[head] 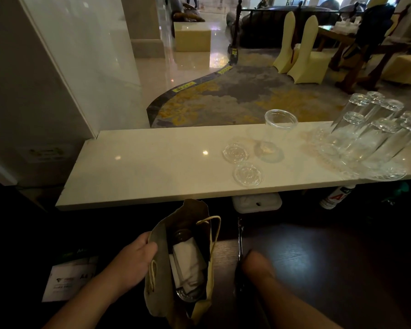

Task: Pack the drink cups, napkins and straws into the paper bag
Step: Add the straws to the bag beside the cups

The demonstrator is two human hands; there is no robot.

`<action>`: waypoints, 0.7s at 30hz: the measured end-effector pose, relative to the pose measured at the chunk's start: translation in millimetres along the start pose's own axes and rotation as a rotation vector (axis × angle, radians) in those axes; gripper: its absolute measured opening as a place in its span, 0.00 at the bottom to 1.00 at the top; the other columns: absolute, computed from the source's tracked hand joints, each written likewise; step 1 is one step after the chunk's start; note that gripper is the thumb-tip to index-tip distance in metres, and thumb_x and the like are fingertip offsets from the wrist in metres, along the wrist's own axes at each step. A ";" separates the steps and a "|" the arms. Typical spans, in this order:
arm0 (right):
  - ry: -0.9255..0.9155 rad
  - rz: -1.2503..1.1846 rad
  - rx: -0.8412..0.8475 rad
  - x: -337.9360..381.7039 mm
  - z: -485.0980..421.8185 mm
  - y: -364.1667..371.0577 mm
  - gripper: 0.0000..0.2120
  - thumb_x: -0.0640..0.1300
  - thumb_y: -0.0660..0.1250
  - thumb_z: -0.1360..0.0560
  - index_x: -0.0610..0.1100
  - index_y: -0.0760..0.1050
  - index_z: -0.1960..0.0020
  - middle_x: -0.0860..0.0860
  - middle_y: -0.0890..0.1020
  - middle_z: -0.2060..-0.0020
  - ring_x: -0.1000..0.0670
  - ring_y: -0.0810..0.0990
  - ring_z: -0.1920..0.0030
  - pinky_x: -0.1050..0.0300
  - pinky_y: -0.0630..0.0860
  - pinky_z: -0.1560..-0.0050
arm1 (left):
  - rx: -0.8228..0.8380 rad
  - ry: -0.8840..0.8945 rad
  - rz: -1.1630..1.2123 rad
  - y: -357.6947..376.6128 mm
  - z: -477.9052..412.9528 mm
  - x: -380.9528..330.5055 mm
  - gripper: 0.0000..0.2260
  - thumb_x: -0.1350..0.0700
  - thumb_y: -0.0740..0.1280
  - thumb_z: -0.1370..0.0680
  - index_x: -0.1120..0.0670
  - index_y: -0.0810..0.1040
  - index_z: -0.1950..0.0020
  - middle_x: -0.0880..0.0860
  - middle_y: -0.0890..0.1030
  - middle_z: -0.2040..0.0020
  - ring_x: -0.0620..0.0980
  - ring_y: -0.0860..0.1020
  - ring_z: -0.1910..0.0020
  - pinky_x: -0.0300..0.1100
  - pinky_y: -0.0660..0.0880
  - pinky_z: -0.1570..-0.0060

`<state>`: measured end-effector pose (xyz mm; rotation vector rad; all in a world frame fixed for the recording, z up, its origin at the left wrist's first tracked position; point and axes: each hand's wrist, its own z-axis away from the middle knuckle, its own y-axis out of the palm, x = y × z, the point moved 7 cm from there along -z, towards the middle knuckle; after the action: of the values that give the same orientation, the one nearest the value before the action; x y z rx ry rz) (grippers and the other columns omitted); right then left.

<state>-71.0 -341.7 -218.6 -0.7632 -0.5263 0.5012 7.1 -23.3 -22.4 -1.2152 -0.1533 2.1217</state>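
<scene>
A brown paper bag [160, 269] with twine handles stands open on the dark lower surface, below the counter's front edge. Inside it I see white napkins [188, 262] and the rims of clear cups [188, 294]. My left hand [138, 257] grips the bag's left wall near the top. My right hand [254, 263] rests to the right of the bag, fingers curled, beside a dark thin object; whether it holds anything is unclear. On the pale counter [140, 167] stands one clear plastic cup [277, 136], and two flat clear lids [235, 152] [248, 174] lie near it.
Several upturned drinking glasses [375, 136] cluster at the counter's right end. A white box [256, 203] and a can [335, 197] sit under the counter edge. A printed paper pack [67, 281] lies at lower left. Beyond the counter are carpet and covered chairs.
</scene>
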 end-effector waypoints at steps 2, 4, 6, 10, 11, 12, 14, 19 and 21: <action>0.005 0.009 -0.002 0.0 0.7 1.7 0.13 0.45 0.67 0.23 0.43 0.78 0.40 0.46 0.83 0.42 0.45 0.82 0.41 0.57 0.75 0.48 | 0.005 0.001 -0.004 0.5 0.0 0.2 0.09 0.52 0.59 0.16 0.39 0.76 0.45 0.48 0.83 0.48 0.47 0.80 0.48 0.42 0.72 0.54; -0.004 0.005 -0.006 0.4 0.1 2.1 0.13 0.45 0.69 0.25 0.44 0.79 0.41 0.46 0.84 0.44 0.45 0.83 0.43 0.57 0.76 0.50 | 0.009 -0.002 -0.005 0.8 -0.1 0.9 0.09 0.52 0.59 0.16 0.41 0.77 0.44 0.49 0.83 0.48 0.47 0.80 0.48 0.42 0.72 0.55; -0.027 0.002 0.003 2.1 0.7 3.4 0.13 0.45 0.70 0.25 0.43 0.79 0.41 0.46 0.84 0.44 0.45 0.83 0.43 0.57 0.76 0.50 | 0.007 -0.006 -0.004 0.9 -0.5 1.2 0.09 0.52 0.60 0.16 0.41 0.77 0.43 0.48 0.83 0.48 0.47 0.80 0.48 0.42 0.72 0.54; -0.082 -0.001 -0.022 6.4 9.1 -1.6 0.14 0.47 0.70 0.24 0.42 0.78 0.41 0.46 0.84 0.45 0.46 0.83 0.44 0.57 0.77 0.49 | 0.011 -0.007 -0.012 1.9 -2.9 0.9 0.09 0.52 0.59 0.16 0.40 0.78 0.43 0.49 0.83 0.47 0.47 0.80 0.48 0.43 0.73 0.52; -0.109 -0.017 -0.031 8.0 11.6 -3.8 0.13 0.47 0.69 0.24 0.42 0.79 0.42 0.46 0.84 0.47 0.46 0.83 0.47 0.56 0.79 0.48 | 0.012 -0.008 -0.011 1.9 -3.9 0.7 0.10 0.52 0.60 0.16 0.41 0.78 0.44 0.50 0.84 0.48 0.48 0.80 0.48 0.43 0.73 0.51; -0.140 -0.040 -0.045 10.4 15.9 -7.2 0.11 0.46 0.69 0.23 0.43 0.79 0.44 0.48 0.84 0.51 0.48 0.83 0.51 0.55 0.80 0.49 | 0.011 -0.009 -0.006 1.9 -4.7 0.5 0.10 0.53 0.60 0.17 0.41 0.79 0.43 0.51 0.84 0.48 0.49 0.81 0.48 0.44 0.74 0.51; -0.207 -0.110 -0.093 14.9 29.1 -17.5 0.06 0.45 0.68 0.22 0.46 0.78 0.46 0.53 0.83 0.59 0.53 0.83 0.58 0.56 0.82 0.54 | 0.017 -0.007 0.008 2.6 -4.4 -1.2 0.10 0.53 0.60 0.17 0.44 0.79 0.41 0.51 0.84 0.48 0.50 0.81 0.48 0.43 0.74 0.52; -0.393 -0.195 -0.235 32.6 80.5 -69.2 0.06 0.49 0.69 0.22 0.56 0.73 0.48 0.55 0.82 0.65 0.60 0.79 0.66 0.68 0.71 0.69 | 0.036 0.015 0.003 4.8 -3.7 -9.0 0.08 0.52 0.60 0.17 0.41 0.78 0.45 0.50 0.84 0.48 0.48 0.80 0.49 0.43 0.73 0.54; -0.466 -0.242 -0.298 44.9 101.6 -97.3 0.06 0.48 0.70 0.22 0.55 0.73 0.54 0.56 0.81 0.66 0.62 0.79 0.67 0.68 0.71 0.70 | 0.036 0.018 -0.009 2.7 -5.1 -8.9 0.08 0.52 0.59 0.16 0.40 0.77 0.47 0.49 0.83 0.48 0.47 0.80 0.49 0.42 0.73 0.54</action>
<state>-76.2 -323.5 -72.2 -0.8541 -1.1317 0.3775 12.8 -31.9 -20.0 -1.2101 -0.1118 2.0960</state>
